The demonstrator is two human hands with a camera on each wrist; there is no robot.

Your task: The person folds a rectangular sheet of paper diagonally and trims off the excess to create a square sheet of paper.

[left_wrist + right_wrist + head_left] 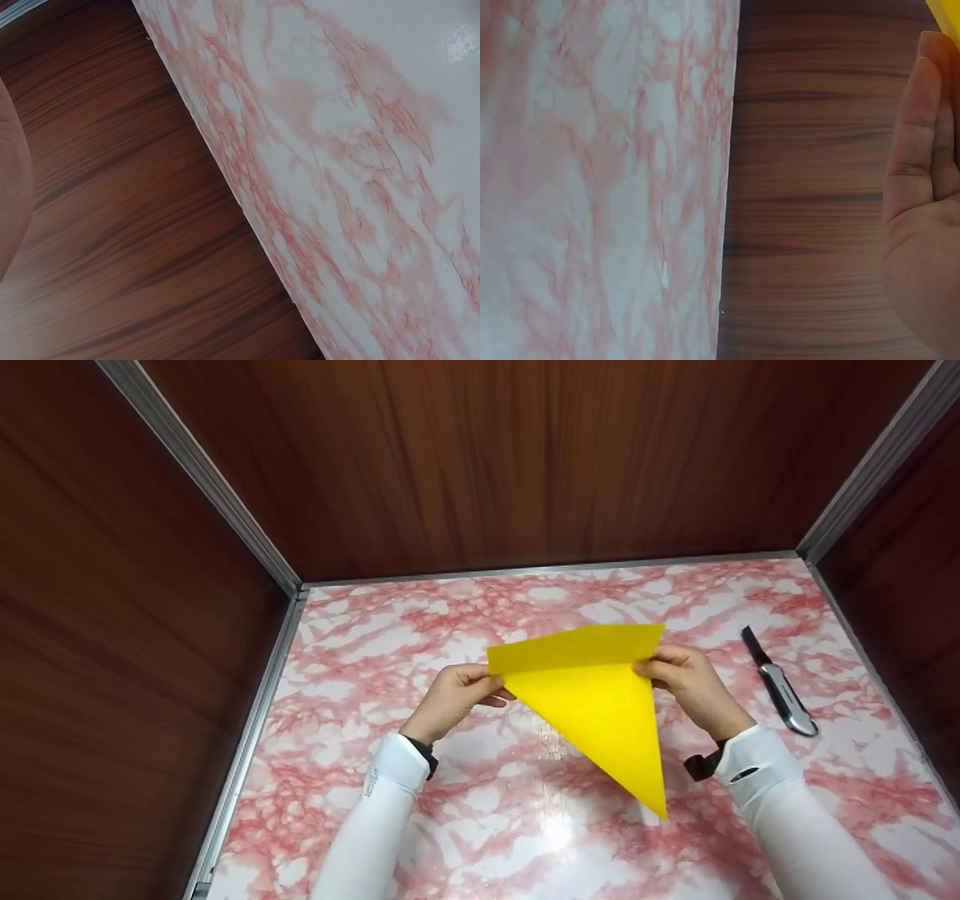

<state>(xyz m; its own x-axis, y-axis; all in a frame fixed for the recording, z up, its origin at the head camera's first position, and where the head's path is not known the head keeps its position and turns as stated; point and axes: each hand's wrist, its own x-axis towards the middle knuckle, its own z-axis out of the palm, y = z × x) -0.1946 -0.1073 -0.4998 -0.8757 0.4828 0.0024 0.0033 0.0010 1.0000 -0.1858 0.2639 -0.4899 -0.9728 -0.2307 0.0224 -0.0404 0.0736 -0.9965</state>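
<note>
A folded sheet of yellow paper [600,712] is held up between both hands over the marbled table. Its upper part is a darker yellow strip, and below the crease it narrows to a point at lower right. My left hand [461,697] pinches the paper's left corner between thumb and fingers. At the right edge, near the crease, my right hand [690,682] pinches it with the thumb in front. In the right wrist view a bit of the yellow paper [949,13] shows above the fingertips [928,71]. Only a sliver of the left hand [11,180] appears in the left wrist view.
A utility knife [780,690] with a dark blade and grey-black handle lies on the red-and-white table [487,825], right of the right hand. Brown wood-grain panels [480,465] with metal edge strips stand at the back and both sides.
</note>
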